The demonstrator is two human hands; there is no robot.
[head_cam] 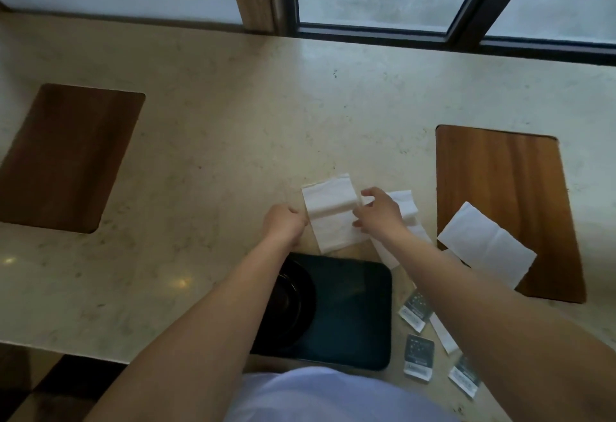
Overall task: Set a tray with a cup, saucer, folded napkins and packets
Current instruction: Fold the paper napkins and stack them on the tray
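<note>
A white napkin lies flat on the marble counter just beyond a dark tray. My left hand pinches the napkin's left edge and my right hand pinches its right edge. A second white napkin lies under my right hand and forearm. A third napkin rests partly on the right wooden board. A black saucer with a cup sits at the tray's left, partly hidden by my left forearm. Three dark packets and a white strip packet lie right of the tray.
Another wooden board is set in the counter at the far left. A window with dark frames runs along the counter's back edge. The counter's front edge drops off at lower left.
</note>
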